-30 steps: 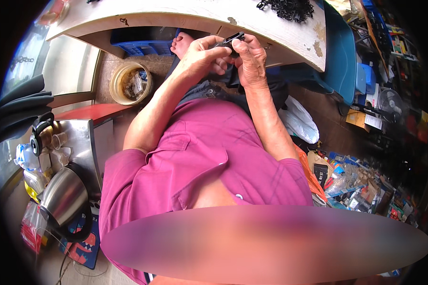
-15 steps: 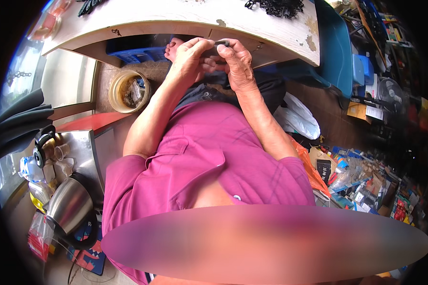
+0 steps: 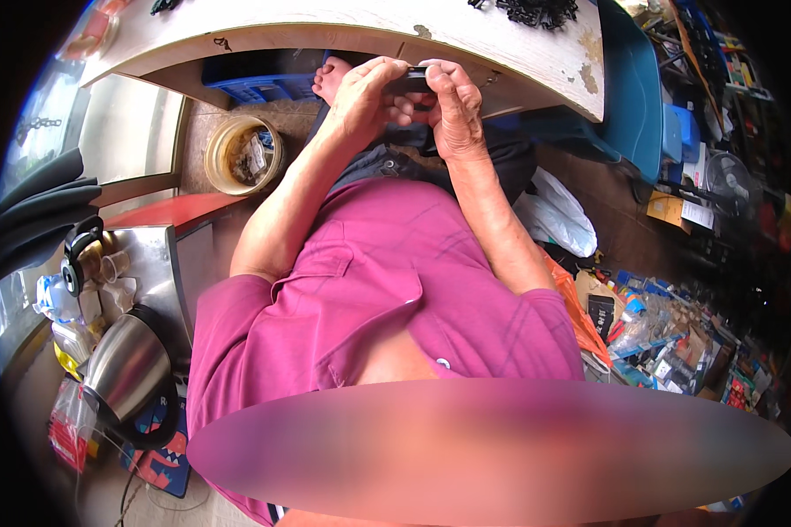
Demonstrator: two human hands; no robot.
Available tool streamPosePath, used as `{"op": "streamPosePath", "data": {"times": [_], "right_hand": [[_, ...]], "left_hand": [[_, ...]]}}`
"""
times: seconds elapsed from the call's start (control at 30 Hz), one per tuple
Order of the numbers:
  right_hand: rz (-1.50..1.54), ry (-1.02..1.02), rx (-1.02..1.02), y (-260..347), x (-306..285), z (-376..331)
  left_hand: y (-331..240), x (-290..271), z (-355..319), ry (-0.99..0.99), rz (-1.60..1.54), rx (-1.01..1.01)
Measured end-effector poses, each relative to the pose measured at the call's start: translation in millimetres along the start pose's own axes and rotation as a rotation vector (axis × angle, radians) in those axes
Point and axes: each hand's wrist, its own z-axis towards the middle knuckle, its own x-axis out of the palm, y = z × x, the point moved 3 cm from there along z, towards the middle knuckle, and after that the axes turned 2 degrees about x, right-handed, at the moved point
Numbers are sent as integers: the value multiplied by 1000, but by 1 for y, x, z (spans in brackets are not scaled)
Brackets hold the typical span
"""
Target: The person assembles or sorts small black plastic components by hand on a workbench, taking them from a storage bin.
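Mostly hidden between the left hand (image 3: pixel 365 92) and right hand (image 3: pixel 453 105), a small dark part (image 3: pixel 410 82), kind unreadable; cut off by the top edge, black pieces (image 3: pixel 536 10) on the table (image 3: pixel 343 22); blurred across the lower frame.

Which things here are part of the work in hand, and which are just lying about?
In hand: left hand, right hand, small dark part held between them.
Lying about: bucket, metal kettle, white plastic bag, pile of black parts on the table.
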Motion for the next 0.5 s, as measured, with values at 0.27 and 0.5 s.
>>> {"op": "streamPosePath", "data": {"times": [0.27,0.5], "right_hand": [[24,23,-30,2,-8,2],[33,49,-56,5,-10,3]], "left_hand": [[-2,8,-5,111,60,71],[-7,11,-11,134,257,134]]}}
